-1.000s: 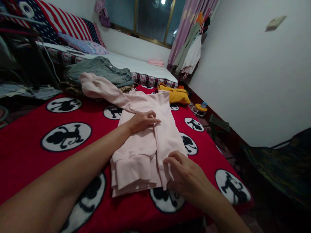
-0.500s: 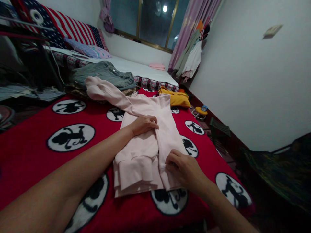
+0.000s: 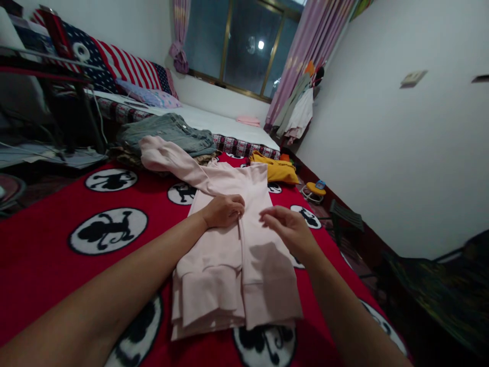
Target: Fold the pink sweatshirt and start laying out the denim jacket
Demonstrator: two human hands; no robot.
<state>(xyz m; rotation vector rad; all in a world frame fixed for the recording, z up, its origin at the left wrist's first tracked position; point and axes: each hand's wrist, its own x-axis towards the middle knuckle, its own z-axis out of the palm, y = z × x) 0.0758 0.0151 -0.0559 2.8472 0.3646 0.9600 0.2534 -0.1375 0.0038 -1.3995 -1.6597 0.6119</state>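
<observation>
white walls, dark window with pink curtains, a second bed behind

Pale pink folded sweatshirt lies on the red monkey-print blanket; left hand on its middle, right hand just beside. Behind: grey-blue denim pile left, yellow folded garment right.

Bare forearms (no sleeves, no jewellery)
</observation>
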